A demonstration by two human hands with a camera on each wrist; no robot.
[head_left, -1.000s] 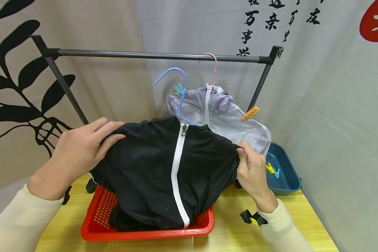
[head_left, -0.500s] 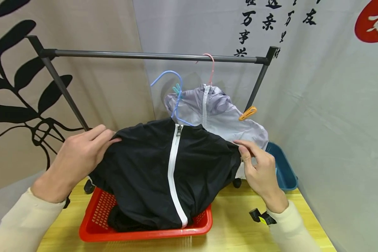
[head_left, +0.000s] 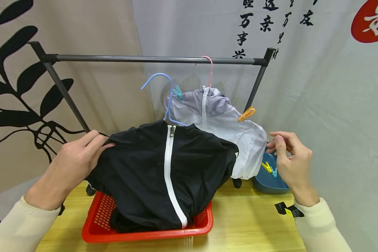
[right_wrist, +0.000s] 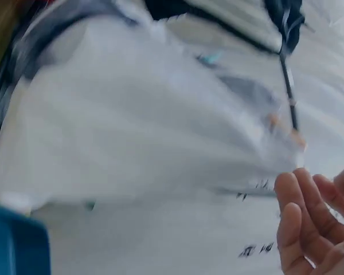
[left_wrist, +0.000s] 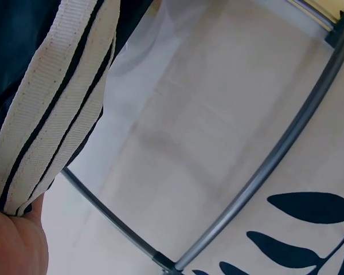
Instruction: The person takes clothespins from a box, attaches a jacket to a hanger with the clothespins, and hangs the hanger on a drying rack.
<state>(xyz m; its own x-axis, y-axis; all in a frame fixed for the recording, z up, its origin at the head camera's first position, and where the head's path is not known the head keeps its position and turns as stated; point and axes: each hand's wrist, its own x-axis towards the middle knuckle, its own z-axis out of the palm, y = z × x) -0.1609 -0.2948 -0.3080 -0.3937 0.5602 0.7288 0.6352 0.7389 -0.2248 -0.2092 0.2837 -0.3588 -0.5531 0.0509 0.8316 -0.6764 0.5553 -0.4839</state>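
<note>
A black jacket (head_left: 135,171) with a white front zip sits on a blue hanger (head_left: 169,101), whose hook stands free of the rail. My left hand (head_left: 70,164) pinches the jacket's shoulder on the left side. In the left wrist view, white stripes run along its sleeve (left_wrist: 57,97) beside that hand. Off the jacket, my right hand (head_left: 294,161) is in the air with loosely bent fingers and nothing in them. It is in front of a blue basin (head_left: 271,189) containing a yellow clothespin (head_left: 266,167) and a light-blue clothespin (head_left: 274,172).
On the dark rail (head_left: 119,58) hangs a grey-white jacket (head_left: 220,126) on a pink hanger (head_left: 210,71). An orange clothespin (head_left: 246,114) and a teal clothespin (head_left: 177,92) are at its shoulders. Beneath the black jacket, a red basket (head_left: 145,238) rests on the wooden table (head_left: 245,224).
My right hand has let go of the black jacket's shoulder and moved right, toward the basin. The blue hanger and jacket have shifted slightly left; my left hand keeps its grip.
</note>
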